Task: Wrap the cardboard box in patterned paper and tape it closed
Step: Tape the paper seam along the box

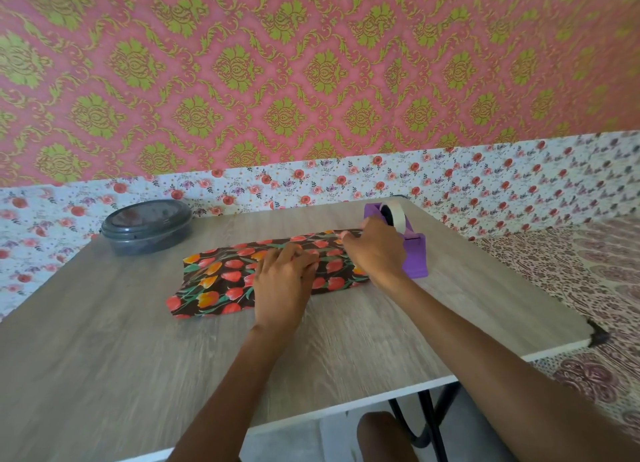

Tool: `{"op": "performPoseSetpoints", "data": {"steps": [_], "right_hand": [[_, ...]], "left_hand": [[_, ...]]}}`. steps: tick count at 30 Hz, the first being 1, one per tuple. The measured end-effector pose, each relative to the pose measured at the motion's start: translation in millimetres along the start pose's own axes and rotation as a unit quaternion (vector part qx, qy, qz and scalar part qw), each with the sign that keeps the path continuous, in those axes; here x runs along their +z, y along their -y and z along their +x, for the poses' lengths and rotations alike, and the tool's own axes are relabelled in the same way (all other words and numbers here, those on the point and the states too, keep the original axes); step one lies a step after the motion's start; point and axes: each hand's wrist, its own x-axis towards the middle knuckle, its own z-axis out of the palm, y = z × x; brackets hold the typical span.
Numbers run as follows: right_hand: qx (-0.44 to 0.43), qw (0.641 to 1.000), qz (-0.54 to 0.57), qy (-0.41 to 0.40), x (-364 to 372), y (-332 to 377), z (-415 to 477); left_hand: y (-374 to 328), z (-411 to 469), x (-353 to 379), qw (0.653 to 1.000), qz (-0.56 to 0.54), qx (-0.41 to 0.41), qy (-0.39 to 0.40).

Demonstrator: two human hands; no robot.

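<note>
Left hand (282, 278) presses the patterned paper (221, 278) flat, fingers fairly straight. Right hand (375, 250) works the seam, grip unclear. Tape (398, 216) probably comes next.

Bright, soft, even light in a wide-angle view.
The dark container (147, 227) carries a pale sheen on top, and only faint shadow lies under the left hand (282, 281) on the table (104, 357). Table grain towards the bottom left smears with blur; the floral wall border (311, 181) bows at both sides.
</note>
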Motion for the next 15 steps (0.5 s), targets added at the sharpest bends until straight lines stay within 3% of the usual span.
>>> {"op": "performPoseSetpoints", "data": {"steps": [4,10,15], "right_hand": [[-0.005,1.000,-0.019,-0.010,8.1,-5.1,1.3],[-0.056,0.997,0.041,0.039,3.4,-28.6,5.1],[0.023,0.998,0.044,0.033,1.9,-39.3,19.4]], "left_hand": [[-1.6,-0.1,-0.2,1.000,0.000,0.000,-0.004],[-0.8,-1.1,0.6,1.000,0.006,0.001,-0.012],[-0.8,-1.1,1.1,1.000,0.002,0.000,-0.007]]}}
